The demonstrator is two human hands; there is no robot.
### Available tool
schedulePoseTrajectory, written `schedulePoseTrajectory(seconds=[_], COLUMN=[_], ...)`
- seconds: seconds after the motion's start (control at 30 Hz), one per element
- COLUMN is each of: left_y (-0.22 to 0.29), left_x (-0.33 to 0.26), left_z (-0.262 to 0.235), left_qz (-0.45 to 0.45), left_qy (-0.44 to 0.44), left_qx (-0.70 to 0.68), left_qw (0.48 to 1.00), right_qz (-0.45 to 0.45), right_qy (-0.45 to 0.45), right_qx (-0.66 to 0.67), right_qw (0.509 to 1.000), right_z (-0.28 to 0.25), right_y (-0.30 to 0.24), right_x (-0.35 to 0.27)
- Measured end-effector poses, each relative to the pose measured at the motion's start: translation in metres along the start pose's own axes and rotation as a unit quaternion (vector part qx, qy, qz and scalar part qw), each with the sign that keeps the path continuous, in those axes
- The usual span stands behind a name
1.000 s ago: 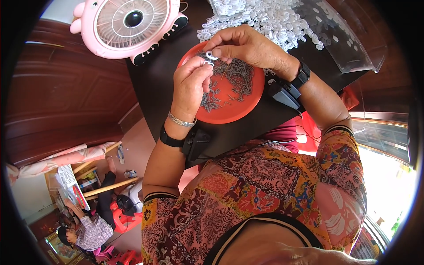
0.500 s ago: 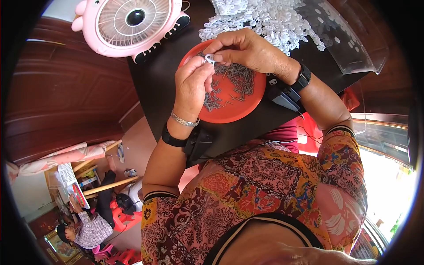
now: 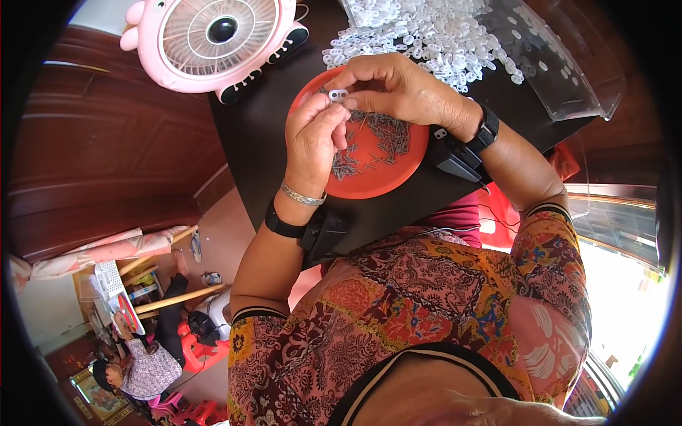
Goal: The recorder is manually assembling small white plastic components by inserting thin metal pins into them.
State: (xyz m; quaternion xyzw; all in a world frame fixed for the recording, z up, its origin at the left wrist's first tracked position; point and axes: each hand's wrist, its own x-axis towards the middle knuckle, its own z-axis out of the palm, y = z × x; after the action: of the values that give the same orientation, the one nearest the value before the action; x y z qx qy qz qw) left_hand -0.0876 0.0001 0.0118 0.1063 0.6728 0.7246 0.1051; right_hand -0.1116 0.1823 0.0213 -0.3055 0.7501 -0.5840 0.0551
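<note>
A small white oval plastic piece with two holes (image 3: pixel 338 94) is held at the fingertips over the far left part of an orange-red round plate (image 3: pixel 373 186). My left hand (image 3: pixel 310 138) is closed, with thumb and finger pinching the piece from the near left. From the right, my right hand (image 3: pixel 405 89) closes its thumb and forefinger on the same piece. Beneath the hands, many small grey screws (image 3: pixel 389 135) lie on the plate, partly hidden by my hands. Whether a screw is between my fingers cannot be made out.
Beyond the plate spreads a heap of white plastic pieces (image 3: pixel 433 46), beside a clear plastic bin (image 3: pixel 561 78). A pink fan (image 3: pixel 222 32) stands at the far left of the black table (image 3: pixel 249 142). Another person (image 3: pixel 149 369) sits at the lower left.
The white piece has turned in my fingers, so both its holes now show. My hands have shifted very slightly; the plate and heap look the same.
</note>
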Motion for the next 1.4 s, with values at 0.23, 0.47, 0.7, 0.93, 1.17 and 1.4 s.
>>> schedulePoseTrajectory(seconds=[0.23, 0.47, 0.7, 0.93, 1.17, 1.4], left_y=[-0.001, -0.002, -0.001, -0.005, -0.006, -0.007], left_x=[0.000, -0.001, 0.000, -0.003, -0.001, -0.003], left_z=[0.001, -0.003, -0.001, 0.009, 0.006, 0.008], left_qz=[-0.034, -0.044, -0.042, -0.029, -0.040, -0.032], left_qy=[0.012, -0.001, 0.004, 0.046, 0.037, 0.010], left_qx=[-0.089, -0.086, -0.063, -0.083, -0.114, -0.135], left_qw=[0.995, 0.995, 0.997, 0.995, 0.992, 0.990], right_qz=[-0.042, -0.043, -0.099, -0.134, -0.119, -0.123], right_qy=[-0.007, 0.009, 0.016, 0.059, 0.044, 0.052], right_qx=[-0.046, -0.063, -0.165, -0.268, -0.275, -0.286], right_qw=[0.998, 0.997, 0.981, 0.952, 0.953, 0.949], right_z=[0.000, 0.002, 0.002, 0.014, 0.016, 0.015], right_y=[-0.005, -0.007, -0.006, -0.009, -0.006, -0.007], right_x=[0.001, -0.001, 0.000, -0.003, -0.004, -0.007])
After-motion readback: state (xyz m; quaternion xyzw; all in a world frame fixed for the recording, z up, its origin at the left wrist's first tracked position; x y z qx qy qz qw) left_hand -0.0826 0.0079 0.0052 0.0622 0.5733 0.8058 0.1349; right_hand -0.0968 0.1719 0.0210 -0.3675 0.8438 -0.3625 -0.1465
